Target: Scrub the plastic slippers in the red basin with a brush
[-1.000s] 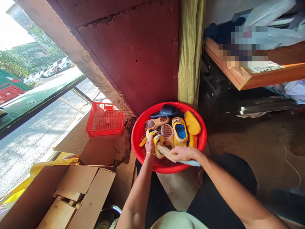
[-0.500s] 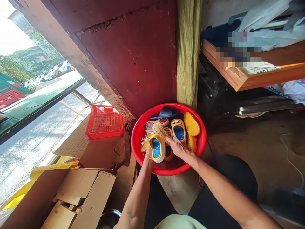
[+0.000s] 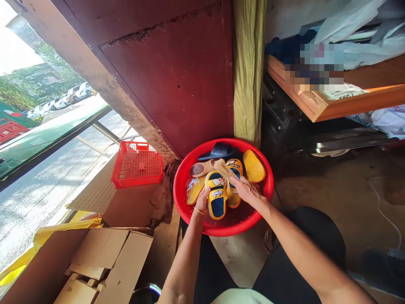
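Observation:
A red basin [image 3: 271, 185] holds several slippers in water. My left hand [image 3: 203, 200] grips a yellow slipper [image 3: 217, 195] with a dark blue insole by its left side, its printed strap facing up. In my right hand [image 3: 248, 191] is a tan bristled brush [image 3: 223, 169], its head just above the strap. Behind the brush lies another yellow slipper [image 3: 234, 164]. A yellow sole [image 3: 254, 166] faces up at the basin's right. Brown slippers [image 3: 198, 169] and a dark blue slipper [image 3: 219, 150] lie toward the back.
A red plastic crate [image 3: 137, 164] stands on cardboard left of the basin. An open cardboard box [image 3: 133, 257] is at the lower left. The dark red door [image 3: 177, 84] rises behind the basin. A wooden tray [image 3: 319, 110] with bags sits at the upper right.
The slipper in my left hand has turned from heel-up to strap-up and moved slightly right. My right hand and the brush have shifted slightly right and up.

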A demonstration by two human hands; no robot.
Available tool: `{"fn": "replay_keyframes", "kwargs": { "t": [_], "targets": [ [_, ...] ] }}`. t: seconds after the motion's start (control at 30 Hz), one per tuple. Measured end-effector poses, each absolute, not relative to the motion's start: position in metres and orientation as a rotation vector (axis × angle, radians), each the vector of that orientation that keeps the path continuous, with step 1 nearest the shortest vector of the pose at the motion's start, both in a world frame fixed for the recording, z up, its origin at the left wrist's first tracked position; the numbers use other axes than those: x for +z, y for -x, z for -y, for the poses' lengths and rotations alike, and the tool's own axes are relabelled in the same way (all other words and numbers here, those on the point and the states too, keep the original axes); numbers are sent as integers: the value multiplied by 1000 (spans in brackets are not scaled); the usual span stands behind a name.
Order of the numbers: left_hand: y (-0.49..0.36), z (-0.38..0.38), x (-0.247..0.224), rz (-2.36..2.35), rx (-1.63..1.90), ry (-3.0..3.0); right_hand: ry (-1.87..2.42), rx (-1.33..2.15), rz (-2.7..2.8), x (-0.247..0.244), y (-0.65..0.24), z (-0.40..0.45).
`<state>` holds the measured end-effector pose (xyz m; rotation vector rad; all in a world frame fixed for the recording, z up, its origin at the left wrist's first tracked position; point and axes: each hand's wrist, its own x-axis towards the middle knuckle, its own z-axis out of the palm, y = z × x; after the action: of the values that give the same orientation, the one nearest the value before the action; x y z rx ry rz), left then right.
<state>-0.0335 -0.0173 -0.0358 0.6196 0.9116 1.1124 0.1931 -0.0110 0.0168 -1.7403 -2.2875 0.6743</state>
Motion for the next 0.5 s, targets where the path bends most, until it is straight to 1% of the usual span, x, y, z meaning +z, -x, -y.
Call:
{"fn": "replay_keyframes", "kwargs": {
  "t": [0.1, 0.27, 0.33, 0.43, 0.5],
  "targets": [
    [28, 21, -37, -941, 1174, -702, 1814, 565, 2236, 28, -200, 15],
    [24, 23, -38, -986, 1151, -797, 1541, 527, 2446, 37, -180, 28],
    [27, 24, -37, -981, 1155, -794, 1594, 503, 2447, 33, -184, 23],
    [31, 25, -35, -972, 1179, -753, 1788, 500, 2352, 25, -200, 14],
    [31, 25, -34, -965, 1196, -733, 1799, 499, 2331, 21, -207, 14]
  ]
}}
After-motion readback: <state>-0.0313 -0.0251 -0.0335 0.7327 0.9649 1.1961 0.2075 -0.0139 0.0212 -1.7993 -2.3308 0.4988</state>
